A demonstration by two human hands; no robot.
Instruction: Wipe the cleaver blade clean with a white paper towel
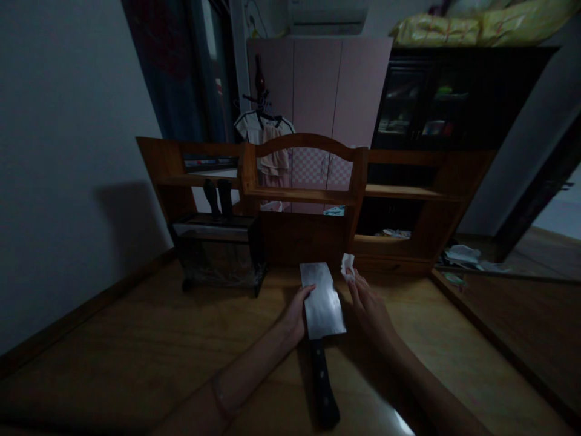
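A cleaver (321, 303) with a broad steel blade and a black handle lies flat on the wooden desk (136, 351), handle towards me. My left hand (297, 315) rests against the blade's left edge, fingers curled on it. My right hand (370, 306) is just right of the blade, its fingertips pinched on a small crumpled white tissue (347, 265) near the blade's far right corner.
A dark knife block (218, 248) with two black handles sticking up stands at the back left of the desk. Behind it runs a wooden shelf unit (308, 194). White papers (463, 255) lie at the right. A pink wardrobe and a dark cabinet stand beyond.
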